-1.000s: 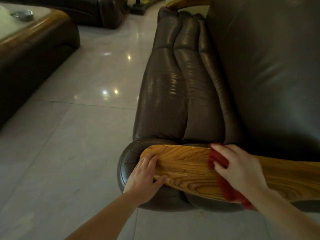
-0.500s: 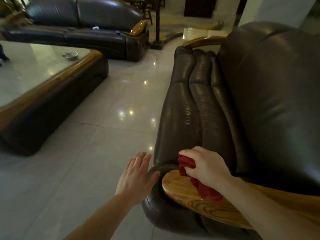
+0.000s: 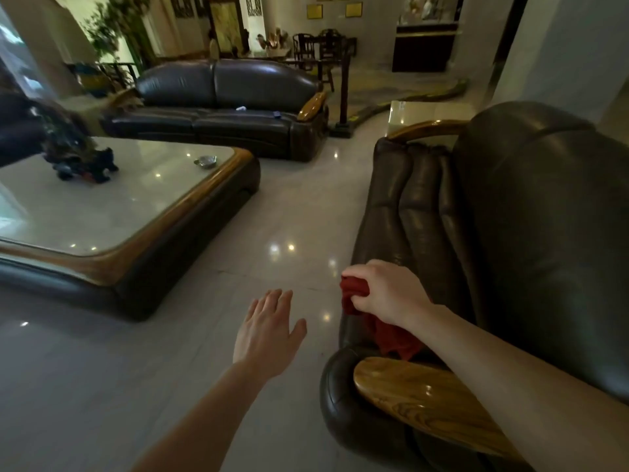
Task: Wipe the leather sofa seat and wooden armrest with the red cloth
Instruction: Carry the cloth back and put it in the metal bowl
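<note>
Head view: red cloth (image 3: pixel 391 337) clamped in grip of right hand (image 3: pixel 388 292) (tail above armrest (image 3: pixel 418 400)); left hand (image 3: pixel 269 335) splayed.

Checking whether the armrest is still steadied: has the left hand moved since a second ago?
Yes. The left hand held the wooden armrest by its end then; now it hovers open over the floor, left of the armrest.
</note>
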